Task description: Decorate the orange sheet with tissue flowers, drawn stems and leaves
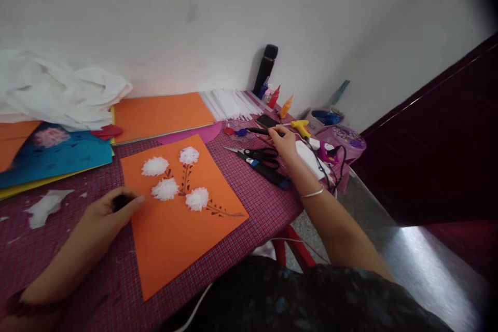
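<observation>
- Table point(252, 202) w/ red checked cloth, pushed against a white wall.
- Orange sheet point(175, 238) lies flat near front edge. It carries four white fluffy flowers point(165, 189) w/ drawn brown stems.
- Left hand point(111, 210) rests on the cloth at the sheet's left edge, fingers curled tight round a small dark thing point(120, 201). One fingertip touches the sheet.
- Right hand point(284, 142) is out at far rt end of table, fingertips pinched on the near end of a dark pen point(259, 130).
- Pen lies just beyond black scissors point(259, 154); phone point(266, 121) sits behind it.
- Yellow glue gun point(301, 127) is just rt of that hand.
- At the back: black bottle point(265, 69), white paper strips point(229, 104), second orange sheet point(163, 114).
- Far left: blue sheet point(58, 153) and white cloth point(58, 88).
</observation>
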`<state>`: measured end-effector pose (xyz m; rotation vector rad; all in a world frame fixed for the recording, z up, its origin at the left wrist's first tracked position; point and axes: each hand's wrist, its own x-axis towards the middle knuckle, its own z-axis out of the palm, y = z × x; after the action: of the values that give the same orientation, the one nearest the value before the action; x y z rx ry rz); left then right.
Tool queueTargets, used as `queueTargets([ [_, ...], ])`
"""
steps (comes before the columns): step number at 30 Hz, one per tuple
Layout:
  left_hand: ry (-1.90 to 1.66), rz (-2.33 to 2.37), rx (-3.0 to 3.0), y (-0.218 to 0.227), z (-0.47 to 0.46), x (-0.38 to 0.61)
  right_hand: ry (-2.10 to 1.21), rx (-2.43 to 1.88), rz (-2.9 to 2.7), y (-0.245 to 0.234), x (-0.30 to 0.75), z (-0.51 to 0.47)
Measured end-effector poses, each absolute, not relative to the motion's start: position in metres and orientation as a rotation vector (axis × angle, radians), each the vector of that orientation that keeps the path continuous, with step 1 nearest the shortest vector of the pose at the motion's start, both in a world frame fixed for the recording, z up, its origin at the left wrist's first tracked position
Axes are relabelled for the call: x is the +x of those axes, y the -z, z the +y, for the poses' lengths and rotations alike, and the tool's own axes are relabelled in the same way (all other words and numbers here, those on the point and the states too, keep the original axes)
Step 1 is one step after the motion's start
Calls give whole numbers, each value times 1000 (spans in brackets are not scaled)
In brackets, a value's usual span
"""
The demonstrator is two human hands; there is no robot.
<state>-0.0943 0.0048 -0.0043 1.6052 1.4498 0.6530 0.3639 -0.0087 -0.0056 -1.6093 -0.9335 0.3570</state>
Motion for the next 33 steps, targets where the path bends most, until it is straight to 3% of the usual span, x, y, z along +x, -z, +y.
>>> queueTargets([
  [12,-485,1421,1677,-7,2,-91,-385,-1676,-997,24,369,6],
  [21,-461,1387,1728,-7,-1,-89,-492,-1590,-839,8,364,3],
  [29,-701,1312,2084,11,-5,-87,-1038,-1318,-611,-19,312,-24],
  [33,-638,1329,2414,12,-8,-86,-1181,-1246,-728,-18,276,-17],
])
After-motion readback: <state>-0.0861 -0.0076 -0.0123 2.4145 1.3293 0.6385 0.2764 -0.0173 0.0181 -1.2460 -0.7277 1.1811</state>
